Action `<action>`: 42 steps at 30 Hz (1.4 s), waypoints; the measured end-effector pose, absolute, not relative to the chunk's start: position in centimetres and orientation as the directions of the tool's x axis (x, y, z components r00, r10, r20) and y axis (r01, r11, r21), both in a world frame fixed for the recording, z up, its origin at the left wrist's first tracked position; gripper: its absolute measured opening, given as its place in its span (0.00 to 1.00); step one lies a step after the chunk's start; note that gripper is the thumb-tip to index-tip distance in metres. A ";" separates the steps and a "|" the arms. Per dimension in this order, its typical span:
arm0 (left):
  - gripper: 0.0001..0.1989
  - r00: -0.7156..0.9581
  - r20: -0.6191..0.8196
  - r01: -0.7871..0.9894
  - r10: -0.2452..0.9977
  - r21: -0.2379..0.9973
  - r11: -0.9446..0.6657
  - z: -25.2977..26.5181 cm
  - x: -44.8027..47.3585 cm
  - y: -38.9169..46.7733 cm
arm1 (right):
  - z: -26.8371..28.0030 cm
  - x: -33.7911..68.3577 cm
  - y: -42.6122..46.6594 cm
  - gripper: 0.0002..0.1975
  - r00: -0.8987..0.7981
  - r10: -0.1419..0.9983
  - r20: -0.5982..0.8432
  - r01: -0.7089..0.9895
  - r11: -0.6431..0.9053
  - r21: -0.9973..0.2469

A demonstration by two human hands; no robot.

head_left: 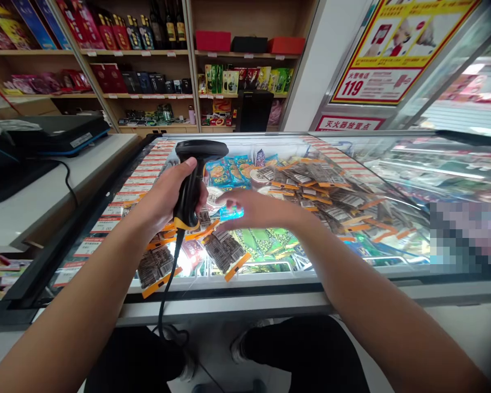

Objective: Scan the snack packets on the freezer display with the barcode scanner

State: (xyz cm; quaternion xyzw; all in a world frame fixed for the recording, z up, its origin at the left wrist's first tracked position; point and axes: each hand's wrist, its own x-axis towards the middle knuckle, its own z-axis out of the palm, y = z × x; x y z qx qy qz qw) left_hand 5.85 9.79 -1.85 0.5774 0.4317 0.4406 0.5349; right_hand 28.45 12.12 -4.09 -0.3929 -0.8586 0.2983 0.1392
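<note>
My left hand [163, 199] grips the handle of a black barcode scanner [196, 169], head up, its black cable hanging down toward the floor. My right hand [257, 210] is blurred and holds a small light-blue packet [231, 213] just right of the scanner. Both hands hover over the glass lid of a chest freezer [270, 284] filled with wrapped ice creams and frozen snacks.
A white counter [45, 196] with a black device and cable stands on the left. Wooden shelves [147, 95] with bottles, boxes and packets line the back wall. A second glass freezer [433, 164] lies to the right. My legs and shoes stand below the freezer's front edge.
</note>
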 end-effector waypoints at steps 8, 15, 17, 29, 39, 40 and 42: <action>0.25 0.289 0.034 0.072 0.957 0.996 -0.057 -2.7 5.6 10.3 | -5.5 27.1 11.3 0.30 -0.643 0.749 -0.161 0.701 0.490 -0.518; 0.26 0.348 0.044 0.090 0.936 0.993 -0.080 -2.9 5.9 9.7 | -4.0 29.5 13.2 0.25 -0.475 0.880 0.029 0.631 0.363 -0.686; 0.24 0.379 0.039 0.088 0.925 0.993 -0.078 -3.0 6.0 9.5 | -3.7 30.1 13.8 0.24 -0.314 0.942 0.115 0.619 0.295 -0.728; 0.23 0.667 -0.070 0.188 0.742 0.979 -0.077 -3.6 6.1 8.4 | -3.9 32.4 16.5 0.19 0.029 0.981 0.193 0.482 0.155 -0.862; 0.22 0.658 -0.044 0.180 0.752 0.978 -0.101 -3.8 6.1 8.2 | -3.6 32.7 16.5 0.20 0.043 0.974 0.224 0.486 0.175 -0.856; 0.21 0.646 -0.046 0.186 0.762 0.978 -0.098 -3.8 6.1 8.3 | -3.5 33.2 16.7 0.21 0.050 0.970 0.239 0.487 0.185 -0.853; 0.21 0.615 -0.044 0.185 0.788 0.979 -0.090 -3.7 6.1 8.3 | -2.8 34.6 16.9 0.21 0.105 0.950 0.293 0.491 0.207 -0.846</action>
